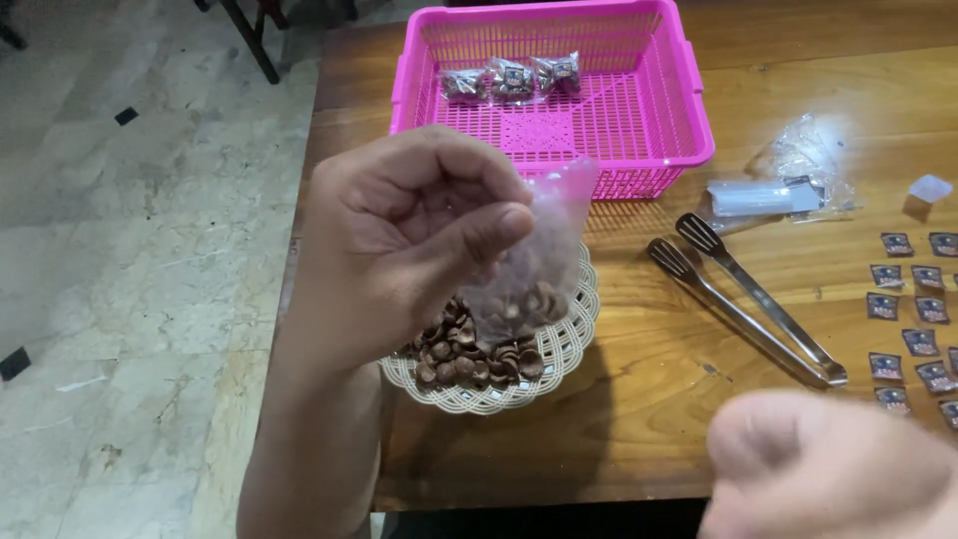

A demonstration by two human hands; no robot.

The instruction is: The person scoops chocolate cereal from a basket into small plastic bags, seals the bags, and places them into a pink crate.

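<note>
My left hand [399, 240] pinches the top of a small clear plastic bag [534, 260] with brown round snack pieces in its bottom. The bag hangs just above a cream woven plate [569, 349] heaped with the same brown pieces [469, 359]. My right hand [828, 469] is blurred at the lower right corner, close to the camera, and nothing shows in it. Metal tongs [748, 299] lie on the wooden table [639, 419] to the right of the plate.
A pink plastic basket [679, 100] at the back holds three filled, sealed small bags [511, 80]. A pile of clear bags with a white roll [773, 190] lies right of it. Several small dark labels [918, 319] are spread at the right edge. Marble floor is at the left.
</note>
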